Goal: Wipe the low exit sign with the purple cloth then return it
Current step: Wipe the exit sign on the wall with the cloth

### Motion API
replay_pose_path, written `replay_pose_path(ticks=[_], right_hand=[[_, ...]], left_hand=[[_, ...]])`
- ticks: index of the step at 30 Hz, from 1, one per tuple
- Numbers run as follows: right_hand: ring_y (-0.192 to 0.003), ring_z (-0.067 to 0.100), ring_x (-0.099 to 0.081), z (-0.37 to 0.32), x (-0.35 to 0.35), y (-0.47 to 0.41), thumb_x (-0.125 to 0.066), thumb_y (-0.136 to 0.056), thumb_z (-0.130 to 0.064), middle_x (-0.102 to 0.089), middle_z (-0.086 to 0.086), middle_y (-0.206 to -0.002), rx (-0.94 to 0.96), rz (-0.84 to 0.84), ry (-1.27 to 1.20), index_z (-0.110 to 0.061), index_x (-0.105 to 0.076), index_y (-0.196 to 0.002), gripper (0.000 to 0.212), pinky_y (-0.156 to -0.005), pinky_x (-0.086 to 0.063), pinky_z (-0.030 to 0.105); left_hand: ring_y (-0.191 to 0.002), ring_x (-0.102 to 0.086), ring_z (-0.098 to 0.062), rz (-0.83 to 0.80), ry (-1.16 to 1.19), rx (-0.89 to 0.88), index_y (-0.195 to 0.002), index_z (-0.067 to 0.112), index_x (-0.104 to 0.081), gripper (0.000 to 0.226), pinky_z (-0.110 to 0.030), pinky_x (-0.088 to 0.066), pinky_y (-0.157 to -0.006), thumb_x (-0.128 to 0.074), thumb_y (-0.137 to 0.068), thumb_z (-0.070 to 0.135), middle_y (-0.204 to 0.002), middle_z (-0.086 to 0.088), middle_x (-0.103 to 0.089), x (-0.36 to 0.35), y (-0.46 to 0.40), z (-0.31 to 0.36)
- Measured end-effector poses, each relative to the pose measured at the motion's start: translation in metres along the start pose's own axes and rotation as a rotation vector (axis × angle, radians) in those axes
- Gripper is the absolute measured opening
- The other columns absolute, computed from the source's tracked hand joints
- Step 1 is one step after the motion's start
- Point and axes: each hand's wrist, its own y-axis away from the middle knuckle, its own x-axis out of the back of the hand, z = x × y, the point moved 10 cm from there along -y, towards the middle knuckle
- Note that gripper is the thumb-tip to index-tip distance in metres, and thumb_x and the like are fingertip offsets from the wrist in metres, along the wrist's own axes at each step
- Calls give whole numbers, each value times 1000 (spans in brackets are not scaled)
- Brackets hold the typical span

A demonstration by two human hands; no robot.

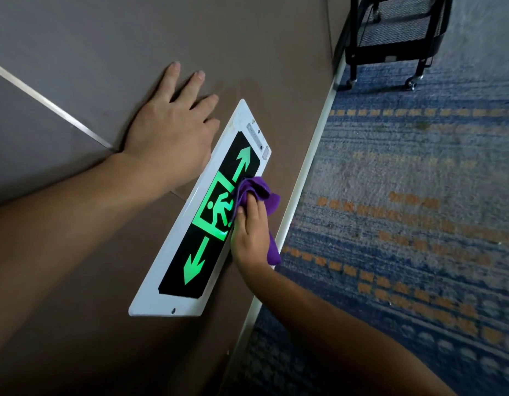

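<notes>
The low exit sign (187, 247) is a long white-framed panel fixed to the brown wall near the floor, with a black face, two glowing green arrows and a green running figure. My right hand (252, 235) grips the bunched purple cloth (257, 190) and presses it against the sign's middle, at its lower edge beside the running figure. Part of the cloth hangs below my palm. My left hand (173, 132) lies flat on the wall just above the sign, fingers spread, holding nothing.
A white skirting strip (307, 172) runs along the wall's foot. Blue carpet with orange dashes (404, 224) covers the floor. A black wheeled mesh cart (396, 38) stands at the top right by the wall. A thin metal strip (50, 104) crosses the wall.
</notes>
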Motion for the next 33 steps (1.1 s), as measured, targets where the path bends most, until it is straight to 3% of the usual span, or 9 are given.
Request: replay_pose_path(ticks=[4, 7, 9, 12, 19, 24, 29, 33], right_hand=[[-144, 18, -47, -4, 8, -42, -41, -109, -24, -52, -3, -152, -43, 20, 23, -23, -43, -154, 45, -120, -41, 50], [-156, 20, -34, -19, 20, -87, -38, -111, -25, -39, -2, -167, -40, 16, 48, -22, -34, -161, 49, -127, -32, 52], [-156, 21, -33, -31, 26, -114, -37, -112, -25, -36, -1, -169, -13, 17, 62, -22, -33, -161, 49, -126, -34, 52], [-150, 23, -44, -35, 29, -133, -37, -112, -26, -45, 0, -164, -43, 14, -26, -24, -39, -159, 47, -121, -40, 51], [-147, 18, -46, -14, 16, -72, -39, -111, -22, -48, -3, -160, -107, 41, 0, -24, -40, -157, 46, -124, -38, 48], [-124, 18, -58, -7, 10, -32, -39, -111, -24, -60, -4, -134, -53, -3, 33, -23, -52, -141, 33, -108, -50, 50], [-131, 26, -60, -20, 26, -89, -38, -112, -26, -59, 0, -147, -213, -21, -3, -27, -44, -153, 41, -112, -50, 53], [-106, 22, -70, -33, 40, -126, -36, -113, -27, -62, 6, -141, -335, -58, -111, -33, -38, -158, 46, -89, -60, 38]], left_hand=[[-156, -15, -40, -1, -2, 9, -143, 19, -57, 56, -62, -7, -124, -36, -98, 44, -165, -9, -34, 0, 1, 4], [-156, -14, -41, 2, 4, 15, -144, 18, -56, 56, -63, -7, -124, -37, -99, 46, -165, -9, -34, 0, 1, 4], [-156, -16, -41, 13, 1, 16, -143, 18, -57, 57, -64, -8, -124, -37, -99, 46, -164, -10, -35, 1, 1, 4], [-155, -17, -40, 16, -18, 24, -143, 18, -58, 58, -63, -10, -124, -33, -98, 46, -163, -9, -37, -1, 2, 4], [-155, -17, -41, 13, -5, 27, -139, 17, -61, 56, -64, -10, -124, -35, -98, 44, -161, -9, -39, 0, 1, 3], [-156, -16, -40, 5, -3, 27, -142, 19, -58, 58, -63, -8, -124, -33, -98, 46, -163, -7, -37, 1, 1, 3], [-156, -14, -40, -23, -4, 26, -144, 19, -56, 55, -63, -6, -124, -33, -100, 43, -164, -6, -35, -1, 1, 3], [-157, -12, -39, -16, -25, -8, -150, 20, -50, 54, -66, -5, -123, -29, -102, 37, -167, -7, -30, -3, 1, 5]])
